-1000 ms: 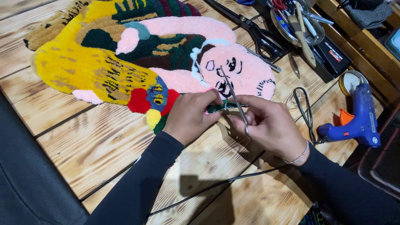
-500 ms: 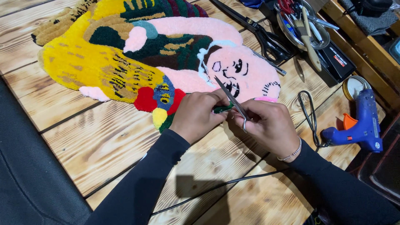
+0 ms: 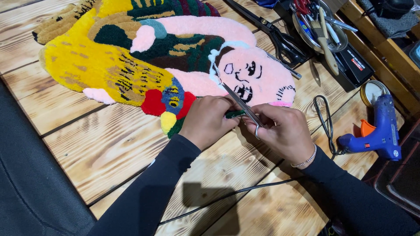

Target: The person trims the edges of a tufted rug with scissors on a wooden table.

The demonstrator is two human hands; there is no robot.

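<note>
Seen from above: one wooden surface (image 3: pixel 109 148) of burnt planks, with one tufted rug (image 3: pixel 144 52) lying flat on the far left part. Shaped as a figure, with a pink face, yellow and green areas, one red patch.

Two hands at work near the middle. Left hand (image 3: pixel 205 120) clenched on the near edge of the rug, pinching one small dark green tuft (image 3: pixel 235 114) between fingers and thumb. Right hand (image 3: pixel 282 131) just right of it, fingers through the loop of one pair of small scissors (image 3: pixel 240 103); grip closed on the handle, blades pointing far-left, tip lying over the pink face, blades passing just beside the green tuft. Cannot tell whether the blades touch the tuft. One beaded bracelet (image 3: pixel 305 158) on the right wrist. Both arms in black sleeves.

On the right: one blue glue gun (image 3: pixel 380 131) with orange trigger, lying on the surface, its black cord (image 3: pixel 323 118) looping toward the hands. One round tin lid (image 3: pixel 369 89) just far of the gun. Far right: one pair of large black shears (image 3: pixel 271 32), one round tray (image 3: pixel 317 26) holding several tools, count not clear. One more black cable (image 3: pixel 227 194) running across the near planks.
</note>
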